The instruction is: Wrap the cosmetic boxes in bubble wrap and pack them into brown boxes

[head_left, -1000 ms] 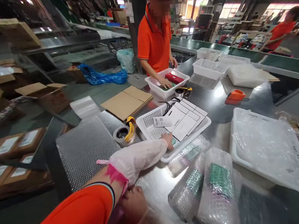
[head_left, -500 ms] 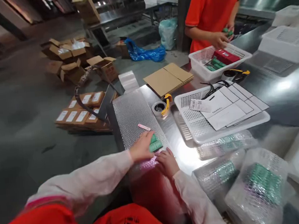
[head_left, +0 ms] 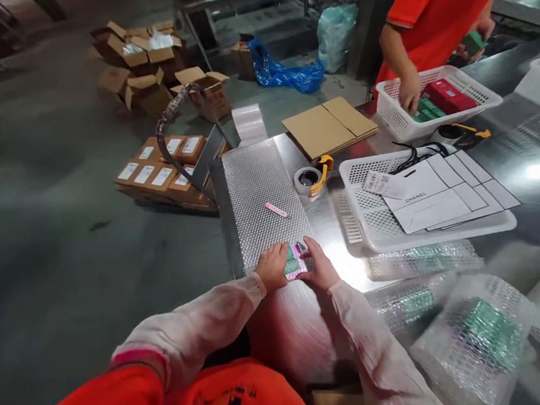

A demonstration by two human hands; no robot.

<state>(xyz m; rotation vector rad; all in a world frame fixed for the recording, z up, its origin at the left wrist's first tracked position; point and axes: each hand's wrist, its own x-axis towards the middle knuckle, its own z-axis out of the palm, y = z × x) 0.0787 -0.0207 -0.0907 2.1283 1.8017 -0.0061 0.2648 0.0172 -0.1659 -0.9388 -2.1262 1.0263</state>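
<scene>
My left hand (head_left: 273, 268) is closed on the left side of some small green boxes (head_left: 291, 262), which lie on a sheet of bubble wrap (head_left: 261, 178) at the table's near edge. On their right side, my right hand (head_left: 321, 265) grips a shiny pink pack (head_left: 297, 250) between thumb and fingers, right up against the green boxes. The fingers cover part of both. Just beyond my hands, a pink utility knife (head_left: 276, 210) rests on the bubble wrap.
A tape dispenser (head_left: 309, 179), flat cardboard (head_left: 329, 128) and a white basket (head_left: 356, 220) with white paper bags (head_left: 439, 194) lie ahead and right. Bubble-wrapped packs (head_left: 484, 335) sit nearby at right. A co-worker's hand (head_left: 410, 92) reaches into another basket (head_left: 395, 116).
My right hand has moved up from the near side to the right side of the boxes. The pink pack now lies against the green boxes. A co-worker's hand has lowered into the far basket.
</scene>
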